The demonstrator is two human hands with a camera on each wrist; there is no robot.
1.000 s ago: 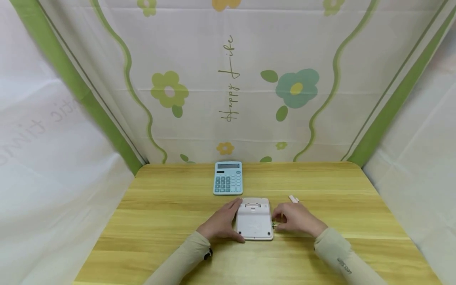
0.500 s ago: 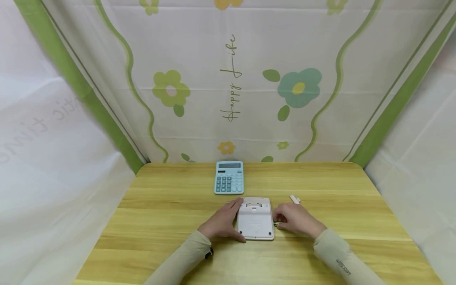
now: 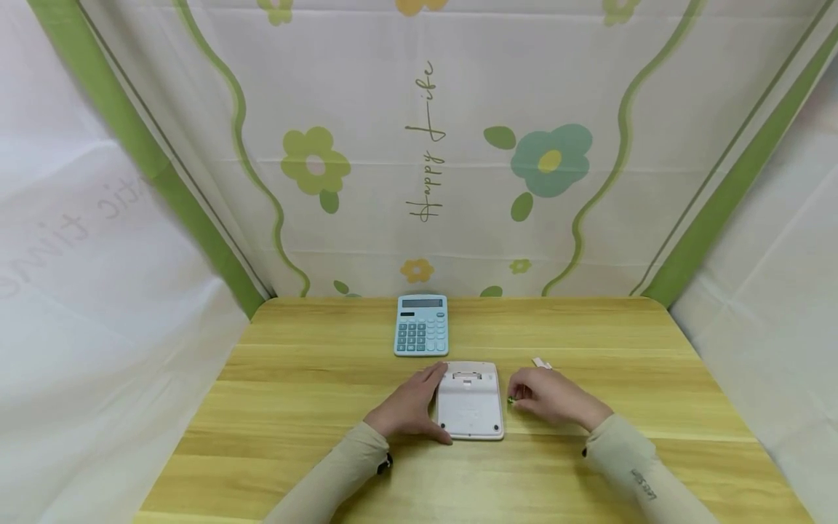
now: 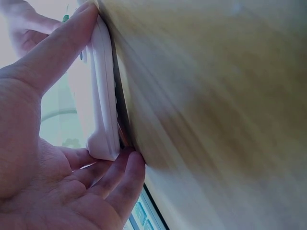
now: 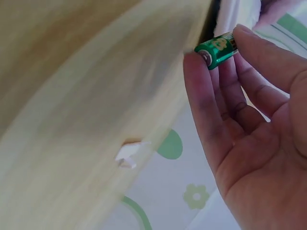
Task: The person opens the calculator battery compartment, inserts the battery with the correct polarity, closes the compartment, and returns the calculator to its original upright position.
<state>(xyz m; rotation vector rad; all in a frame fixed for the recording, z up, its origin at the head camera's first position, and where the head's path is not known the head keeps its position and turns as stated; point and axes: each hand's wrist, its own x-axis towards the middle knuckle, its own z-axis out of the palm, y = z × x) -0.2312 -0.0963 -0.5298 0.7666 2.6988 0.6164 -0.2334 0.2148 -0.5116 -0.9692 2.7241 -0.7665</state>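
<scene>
A white calculator [image 3: 470, 407] lies face down on the wooden table, its battery slot [image 3: 467, 377] uncovered near the far end. My left hand [image 3: 410, 407] holds it by the left side, thumb at the near corner and fingers round the far one. Just right of the calculator, my right hand [image 3: 550, 395] pinches a small green battery [image 5: 218, 50] by its two ends between thumb and index finger. The other right fingers curl loosely behind it in the right wrist view.
A small white battery cover [image 5: 128, 154] lies on the table beyond my right hand. Behind the white calculator, a light blue calculator [image 3: 421, 327] rests face up. A flowered curtain [image 3: 419, 145] hangs along the table's back edge.
My right hand, with the battery, has shifted slightly right and away from the white calculator's edge, turning the battery. The left hand and the calculator have stayed put.
</scene>
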